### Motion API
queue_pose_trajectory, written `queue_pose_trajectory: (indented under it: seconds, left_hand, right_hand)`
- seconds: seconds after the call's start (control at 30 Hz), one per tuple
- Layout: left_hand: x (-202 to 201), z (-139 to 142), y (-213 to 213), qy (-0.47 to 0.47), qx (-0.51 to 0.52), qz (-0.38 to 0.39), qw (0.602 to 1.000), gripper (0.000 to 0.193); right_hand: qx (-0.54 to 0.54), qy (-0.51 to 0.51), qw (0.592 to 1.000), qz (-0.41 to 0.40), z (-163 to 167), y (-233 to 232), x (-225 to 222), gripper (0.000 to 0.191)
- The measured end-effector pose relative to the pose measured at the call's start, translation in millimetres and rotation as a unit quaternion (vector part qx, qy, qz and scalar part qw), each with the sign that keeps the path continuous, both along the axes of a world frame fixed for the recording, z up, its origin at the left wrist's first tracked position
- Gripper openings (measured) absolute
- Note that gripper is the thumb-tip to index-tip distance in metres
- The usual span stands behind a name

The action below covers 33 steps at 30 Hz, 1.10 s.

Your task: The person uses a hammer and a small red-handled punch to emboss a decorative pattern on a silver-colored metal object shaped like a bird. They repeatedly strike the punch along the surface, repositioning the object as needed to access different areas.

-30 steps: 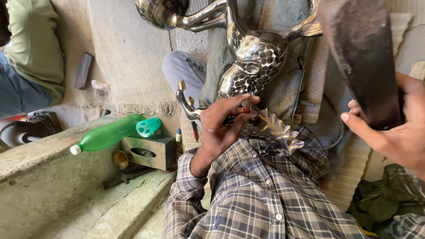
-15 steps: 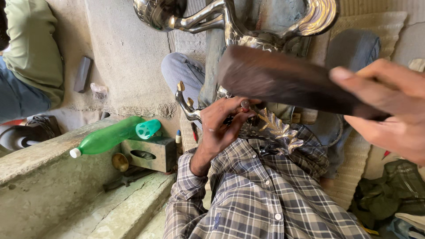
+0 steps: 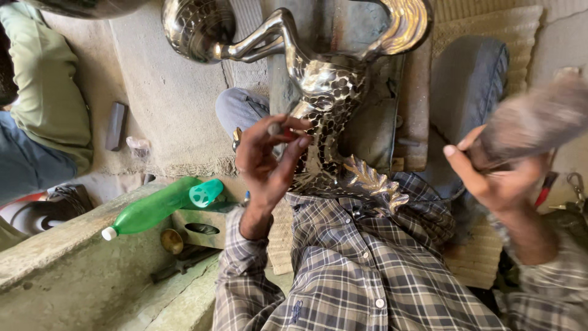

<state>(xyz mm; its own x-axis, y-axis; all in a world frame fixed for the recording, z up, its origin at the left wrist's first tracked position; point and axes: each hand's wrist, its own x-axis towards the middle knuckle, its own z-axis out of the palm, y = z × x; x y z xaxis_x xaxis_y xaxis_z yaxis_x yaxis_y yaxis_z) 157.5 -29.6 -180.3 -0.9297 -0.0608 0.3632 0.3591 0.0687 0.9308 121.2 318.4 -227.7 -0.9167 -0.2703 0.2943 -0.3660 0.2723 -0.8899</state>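
Note:
A shiny hammered metal figure (image 3: 324,92) with curved arms and a leaf-shaped trim (image 3: 375,181) rests against my lap. My left hand (image 3: 264,164) pinches a small metal punch (image 3: 275,129) with its tip at the figure's dimpled body. Out to the right, my right hand (image 3: 497,179) grips a dark, blurred mallet-like tool (image 3: 534,117), held away from the figure. My plaid shirt (image 3: 361,276) fills the bottom of the view.
A green plastic bottle (image 3: 153,209) lies on a small wooden box (image 3: 202,228) by a concrete ledge (image 3: 49,251). Another person in a green top (image 3: 43,104) sits at the far left. A dark block (image 3: 115,125) lies on the floor; a woven mat (image 3: 468,266) is under my right arm.
The dark tool in my right hand swung from high on the right across the figure, then back out to the right. My left hand stayed on the punch.

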Motion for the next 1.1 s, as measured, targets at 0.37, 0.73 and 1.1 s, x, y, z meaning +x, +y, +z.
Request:
queue_pose_trajectory:
  seconds: [0.37, 0.73, 1.1]
  left_hand:
    - [-86, 12, 46, 0.022, -0.242, -0.129, 0.961, 0.052]
    - [-83, 43, 51, -0.032, -0.224, -0.127, 0.966, 0.050]
    - [-92, 23, 31, 0.032, -0.202, -0.124, 0.971, 0.049]
  right_hand:
    - [-0.120, -0.183, 0.968, -0.120, -56, 20, 54, 0.039]
    - [-0.087, -0.145, 0.977, -0.130, -38, 35, 47, 0.061]
    - [-0.068, -0.107, 0.987, -0.102, -37, 41, 49, 0.056]
